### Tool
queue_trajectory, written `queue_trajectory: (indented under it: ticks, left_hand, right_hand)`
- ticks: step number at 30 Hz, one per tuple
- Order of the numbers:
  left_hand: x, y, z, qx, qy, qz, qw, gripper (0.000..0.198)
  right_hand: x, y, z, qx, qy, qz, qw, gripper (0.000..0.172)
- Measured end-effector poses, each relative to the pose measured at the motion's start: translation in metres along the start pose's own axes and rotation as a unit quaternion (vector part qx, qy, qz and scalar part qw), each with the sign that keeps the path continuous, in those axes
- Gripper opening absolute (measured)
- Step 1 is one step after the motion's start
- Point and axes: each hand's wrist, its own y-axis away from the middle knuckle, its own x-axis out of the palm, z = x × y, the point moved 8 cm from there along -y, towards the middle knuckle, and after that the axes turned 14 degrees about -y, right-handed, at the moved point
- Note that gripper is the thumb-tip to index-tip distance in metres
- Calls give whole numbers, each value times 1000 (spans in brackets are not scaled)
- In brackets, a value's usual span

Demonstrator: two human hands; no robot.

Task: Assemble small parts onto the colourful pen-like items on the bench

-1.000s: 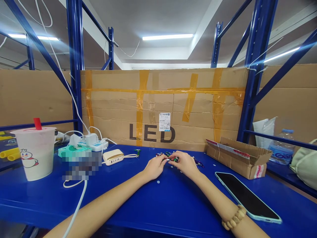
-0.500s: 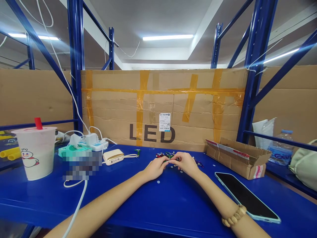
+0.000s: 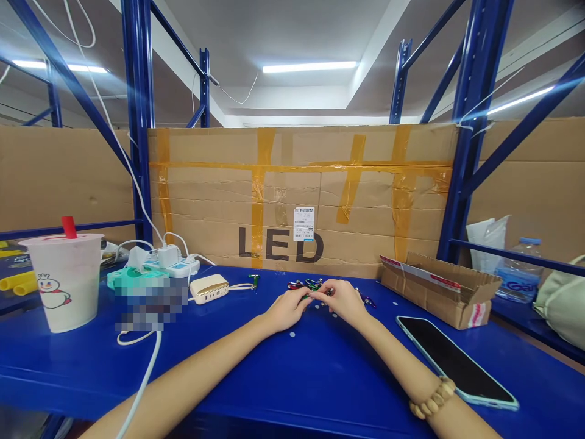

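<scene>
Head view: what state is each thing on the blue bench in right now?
small coloured parts: loose, scattered
left hand: fingertips at the parts, any hold hidden
right hand: fingertips at the parts, any hold hidden
cardboard box: open, flaps up
smartphone: lying flat, screen dark
plastic cup: upright, red straw in it
power bank: cable attached
water bottle: upright, capped
</scene>
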Motion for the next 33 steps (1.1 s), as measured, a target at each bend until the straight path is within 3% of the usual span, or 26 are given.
queue_trajectory:
  ticks: [12,19,28,33]
  left_hand:
    - [-2,0,-2,4,3,-3,1000,23]
    - [-2,-2,12,-40,29,-37,998,29]
    - [-10,1,1,-11,15,-49,999,28]
    - [-10,2,-3,19,7,-63,998,26]
  right_hand:
    - [-1,1,0,-15,-11,-6,1000,35]
    - [14,-5,-18,14,-175,34,984,33]
    - [10,-6,-25,54,-238,14,970,36]
    - [16,-3,-27,85,-244,41,965,40]
